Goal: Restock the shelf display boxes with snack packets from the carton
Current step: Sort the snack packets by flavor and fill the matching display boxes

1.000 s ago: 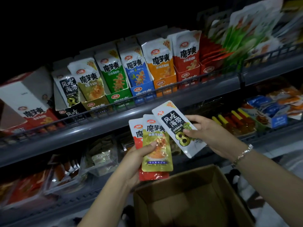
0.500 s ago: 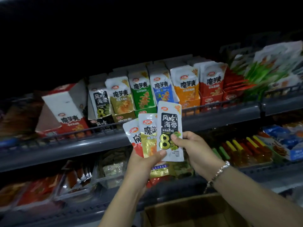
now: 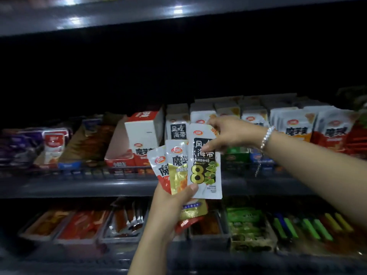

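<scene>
My left hand [image 3: 174,203] grips a fan of snack packets in front of the middle shelf: a red-and-white one [image 3: 160,169] and a gold one [image 3: 177,167]. My right hand [image 3: 228,135], a bracelet on its wrist, pinches the top of a white-and-black seaweed packet [image 3: 206,171] marked with a large 8. This packet overlaps the fan, and my left thumb touches its lower edge. Behind it stands the matching black-and-white display box [image 3: 177,126]. The carton is out of view.
A row of upright display boxes fills the middle shelf [image 3: 79,185]: a tilted red-and-white box [image 3: 139,139] at left, orange [image 3: 294,130] and red ones at right. Trays of packets lie on the lower shelf [image 3: 79,225]. Another shelf [image 3: 139,14] hangs overhead.
The view has tilted up and the carton has dropped out of sight. Both hands have risen toward the middle shelf, and my right hand has slid to the top of the seaweed packet.
</scene>
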The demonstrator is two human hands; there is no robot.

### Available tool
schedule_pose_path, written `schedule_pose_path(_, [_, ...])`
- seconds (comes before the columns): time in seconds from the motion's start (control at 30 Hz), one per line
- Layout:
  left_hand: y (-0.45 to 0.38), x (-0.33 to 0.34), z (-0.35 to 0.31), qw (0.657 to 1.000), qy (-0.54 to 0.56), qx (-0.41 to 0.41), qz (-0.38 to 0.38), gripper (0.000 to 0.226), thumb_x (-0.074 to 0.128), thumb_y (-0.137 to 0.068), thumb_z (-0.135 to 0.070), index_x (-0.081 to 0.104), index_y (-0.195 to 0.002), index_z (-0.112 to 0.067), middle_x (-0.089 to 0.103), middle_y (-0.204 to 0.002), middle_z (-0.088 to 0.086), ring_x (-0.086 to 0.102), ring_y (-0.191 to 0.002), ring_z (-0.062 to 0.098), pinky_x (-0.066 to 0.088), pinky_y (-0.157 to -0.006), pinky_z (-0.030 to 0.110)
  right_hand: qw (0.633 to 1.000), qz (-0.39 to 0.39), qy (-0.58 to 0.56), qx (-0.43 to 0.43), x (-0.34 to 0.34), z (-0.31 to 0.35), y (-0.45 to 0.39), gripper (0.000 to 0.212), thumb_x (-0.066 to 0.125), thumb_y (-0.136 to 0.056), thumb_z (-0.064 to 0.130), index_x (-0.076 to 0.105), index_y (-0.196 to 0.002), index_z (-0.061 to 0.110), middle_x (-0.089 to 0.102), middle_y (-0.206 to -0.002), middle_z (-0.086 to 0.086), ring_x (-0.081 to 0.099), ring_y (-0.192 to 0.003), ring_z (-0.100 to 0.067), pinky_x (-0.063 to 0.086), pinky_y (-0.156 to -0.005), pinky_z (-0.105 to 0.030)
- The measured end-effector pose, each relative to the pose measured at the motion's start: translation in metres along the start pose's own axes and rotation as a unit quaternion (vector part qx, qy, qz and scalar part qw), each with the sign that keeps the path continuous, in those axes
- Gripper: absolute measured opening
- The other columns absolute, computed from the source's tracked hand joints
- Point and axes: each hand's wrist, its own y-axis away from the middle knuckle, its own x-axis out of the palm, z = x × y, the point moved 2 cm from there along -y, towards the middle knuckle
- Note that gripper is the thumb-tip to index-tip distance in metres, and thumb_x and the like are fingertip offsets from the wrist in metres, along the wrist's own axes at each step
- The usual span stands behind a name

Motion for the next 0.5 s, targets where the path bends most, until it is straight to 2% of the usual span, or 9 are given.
schedule_pose_path(0.07, [-0.006, -0.008, -0.002, 1.0, 0.014, 0.006, -0.018, 0.032, 0.067, -0.083, -0.002, 0.061, -0.111, -0.017, 0.076, -0.087, -0.005, 0.072, -0.072, 0.01, 0.053, -0.05, 0.019, 0.999, 0.008, 0.043, -0.023, -0.003, 0.012, -0.018, 0.025, 0.074, -0.078, 0.023, 0.055, -0.093, 0.017, 0.066, -0.091, -0.002, 0.064, -0.07, -0.012, 0.052, -0.053, -0.018])
schedule_pose_path(0.17, [-0.016, -0.017, 0.0, 0.997, 0.048, -0.005, -0.054, 0.035, 0.067, -0.085, -0.007, 0.061, -0.118, -0.018, 0.075, -0.096, 0.004, 0.072, -0.086, 0.023, 0.059, -0.069, 0.041, 0.997, -0.043, 0.047, -0.051, -0.01, 0.025, -0.046, 0.023, 0.072, -0.081, 0.022, 0.055, -0.094, 0.012, 0.063, -0.085, -0.002, 0.063, -0.073, -0.017, 0.051, -0.055, -0.021])
schedule_pose_path(0.23, [-0.02, -0.02, 0.0, 0.995, 0.074, -0.014, -0.064, 0.033, 0.064, -0.087, -0.008, 0.06, -0.119, -0.016, 0.075, -0.096, 0.008, 0.072, -0.089, 0.026, 0.057, -0.078, 0.049, 0.99, -0.114, 0.05, -0.061, -0.018, 0.032, -0.064, 0.033, 0.072, -0.082, 0.024, 0.057, -0.107, 0.009, 0.064, -0.097, -0.005, 0.062, -0.087, -0.022, 0.051, -0.067, -0.027])
schedule_pose_path(0.3, [-0.024, -0.021, 0.001, 0.994, 0.084, -0.02, -0.062, 0.03, 0.063, -0.088, -0.009, 0.06, -0.117, -0.015, 0.075, -0.094, 0.008, 0.072, -0.088, 0.026, 0.056, -0.081, 0.051, 0.98, -0.174, 0.07, -0.061, -0.025, 0.04, -0.081, 0.052, 0.071, -0.082, 0.029, 0.054, -0.124, 0.004, 0.061, -0.118, -0.01, 0.058, -0.106, -0.027, 0.048, -0.084, -0.031])
schedule_pose_path(0.33, [-0.026, -0.021, 0.002, 0.994, 0.085, -0.023, -0.058, 0.029, 0.063, -0.088, -0.009, 0.061, -0.116, -0.016, 0.075, -0.094, 0.008, 0.072, -0.088, 0.026, 0.056, -0.081, 0.051, 0.976, -0.192, 0.086, -0.053, -0.026, 0.043, -0.088, 0.055, 0.071, -0.082, 0.032, 0.053, -0.126, 0.003, 0.061, -0.119, -0.012, 0.057, -0.106, -0.028, 0.048, -0.088, -0.032])
schedule_pose_path(0.37, [-0.027, -0.02, 0.002, 0.995, 0.086, -0.024, -0.053, 0.028, 0.063, -0.088, -0.009, 0.061, -0.114, -0.017, 0.075, -0.093, 0.007, 0.072, -0.088, 0.026, 0.056, -0.082, 0.051, 0.972, -0.202, 0.109, -0.045, -0.027, 0.046, -0.094, 0.053, 0.069, -0.083, 0.035, 0.056, -0.121, 0.001, 0.062, -0.111, -0.013, 0.059, -0.1, -0.027, 0.049, -0.085, -0.034])
schedule_pose_path(0.43, [-0.029, -0.018, 0.003, 0.995, 0.086, -0.026, -0.045, 0.026, 0.063, -0.088, -0.01, 0.062, -0.113, -0.017, 0.075, -0.094, 0.007, 0.072, -0.088, 0.025, 0.055, -0.084, 0.052, 0.966, -0.201, 0.161, -0.026, -0.024, 0.05, -0.101, 0.039, 0.067, -0.085, 0.037, 0.061, -0.099, 0.001, 0.057, -0.079, -0.008, 0.055, -0.074, -0.021, 0.045, -0.065, -0.029])
schedule_pose_path(0.47, [-0.03, -0.017, 0.003, 0.995, 0.086, -0.029, -0.041, 0.026, 0.064, -0.088, -0.011, 0.062, -0.113, -0.018, 0.075, -0.094, 0.006, 0.072, -0.088, 0.024, 0.055, -0.084, 0.051, 0.963, -0.2, 0.181, -0.024, -0.021, 0.052, -0.103, 0.034, 0.067, -0.085, 0.037, 0.058, -0.089, 0.004, 0.052, -0.071, -0.006, 0.051, -0.066, -0.019, 0.04, -0.058, -0.027])
schedule_pose_path(0.5, [-0.031, -0.016, 0.004, 0.995, 0.087, -0.031, -0.039, 0.025, 0.064, -0.088, -0.013, 0.062, -0.113, -0.018, 0.075, -0.094, 0.005, 0.072, -0.088, 0.024, 0.056, -0.083, 0.051, 0.961, -0.195, 0.195, -0.033, -0.016, 0.053, -0.104, 0.034, 0.068, -0.084, 0.037, 0.059, -0.09, 0.004, 0.054, -0.074, -0.007, 0.053, -0.068, -0.019, 0.039, -0.058, -0.027])
